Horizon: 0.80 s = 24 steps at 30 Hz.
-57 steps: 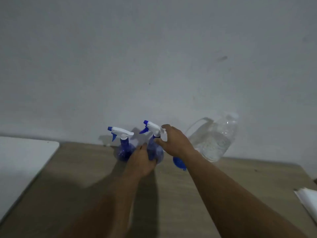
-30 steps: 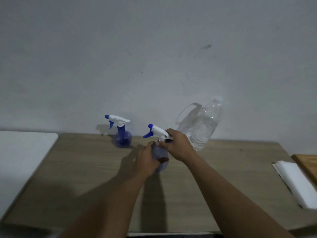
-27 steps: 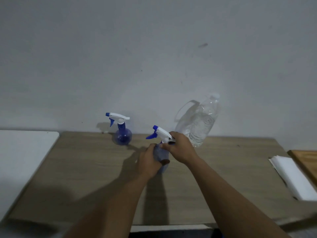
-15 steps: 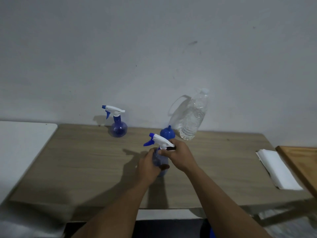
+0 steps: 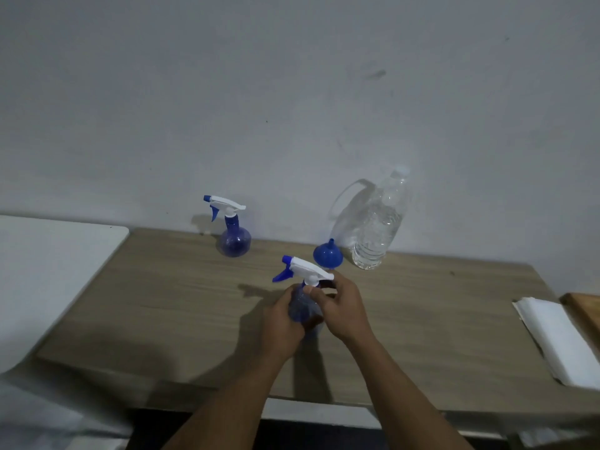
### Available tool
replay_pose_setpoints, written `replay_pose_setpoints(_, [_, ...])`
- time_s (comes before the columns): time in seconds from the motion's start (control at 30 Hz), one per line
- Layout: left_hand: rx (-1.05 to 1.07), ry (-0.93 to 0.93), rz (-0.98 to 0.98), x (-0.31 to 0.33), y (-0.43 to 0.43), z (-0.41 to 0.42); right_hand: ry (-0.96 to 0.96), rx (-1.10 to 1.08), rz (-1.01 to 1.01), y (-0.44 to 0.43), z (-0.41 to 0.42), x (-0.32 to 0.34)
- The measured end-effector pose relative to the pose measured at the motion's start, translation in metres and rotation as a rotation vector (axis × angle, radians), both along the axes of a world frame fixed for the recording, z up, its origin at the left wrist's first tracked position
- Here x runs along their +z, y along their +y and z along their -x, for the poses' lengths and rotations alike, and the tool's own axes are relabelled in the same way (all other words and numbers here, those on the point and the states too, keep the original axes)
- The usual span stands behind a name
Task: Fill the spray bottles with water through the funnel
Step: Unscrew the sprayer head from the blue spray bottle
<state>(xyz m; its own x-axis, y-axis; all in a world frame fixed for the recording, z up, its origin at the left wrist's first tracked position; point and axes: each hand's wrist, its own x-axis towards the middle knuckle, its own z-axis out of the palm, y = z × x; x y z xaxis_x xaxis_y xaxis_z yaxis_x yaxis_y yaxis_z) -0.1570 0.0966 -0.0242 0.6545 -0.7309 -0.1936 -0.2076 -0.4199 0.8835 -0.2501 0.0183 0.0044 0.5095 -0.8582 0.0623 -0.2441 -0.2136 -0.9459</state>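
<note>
A blue spray bottle (image 5: pixel 303 306) with a white trigger head (image 5: pixel 306 269) stands mid-table between both hands. My left hand (image 5: pixel 281 323) wraps the bottle's round body. My right hand (image 5: pixel 341 308) pinches the neck just under the trigger head. A second blue spray bottle (image 5: pixel 234 235) stands upright by the wall at the back left. A blue funnel (image 5: pixel 328 254) lies mouth-down at the back, spout up. Right of it stands a clear water bottle (image 5: pixel 378 230) with a white cap, about two-thirds full.
The wooden table (image 5: pixel 162 303) runs to a grey wall at the back. A white surface (image 5: pixel 42 271) adjoins it on the left. A stack of white paper (image 5: pixel 558 336) lies at the right edge, next to a wooden board (image 5: pixel 584 308).
Both hands have brought the spray bottle from the back of the table toward the near middle, uncovering the funnel. The right hand has shifted from the trigger head down to the neck.
</note>
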Motion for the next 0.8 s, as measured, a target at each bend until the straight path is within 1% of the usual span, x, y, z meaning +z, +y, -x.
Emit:
replay_pose_setpoints(0.07, [0.013,0.004,0.014,0.005,0.0,0.0,0.0,0.036,0.003,-0.001,0.002,0.0])
replay_pose_setpoints(0.17, [0.001,0.06,-0.024,0.001,0.003,-0.001,0.002,0.074,0.008,0.0,0.003,0.001])
replay_pose_setpoints(0.27, [-0.061,0.031,-0.017,-0.006,0.004,-0.007,-0.072,-0.025,-0.039,0.007,-0.001,0.0])
replay_pose_setpoints(0.33, [-0.079,0.024,-0.019,-0.007,0.003,-0.008,-0.072,-0.061,-0.025,0.006,-0.004,0.002])
replay_pose_setpoints(0.43, [-0.013,0.115,-0.008,-0.012,0.001,-0.01,-0.059,0.024,-0.012,0.002,-0.002,0.0])
replay_pose_setpoints(0.5, [-0.014,0.124,0.0,-0.012,0.001,-0.01,-0.066,0.046,-0.008,0.004,0.0,-0.002])
replay_pose_setpoints(0.6, [-0.009,0.138,0.052,-0.015,0.004,-0.009,-0.105,-0.053,-0.023,0.007,-0.001,-0.005])
replay_pose_setpoints(0.67, [-0.007,0.132,0.069,-0.012,0.004,-0.009,-0.091,-0.107,-0.02,0.009,-0.003,-0.006])
replay_pose_setpoints(0.73, [-0.03,0.136,0.069,-0.011,0.005,-0.008,-0.079,-0.062,-0.003,0.009,-0.003,-0.006])
replay_pose_setpoints(0.8, [-0.023,0.17,0.098,-0.01,0.006,-0.008,-0.111,0.027,-0.019,0.008,0.001,-0.005])
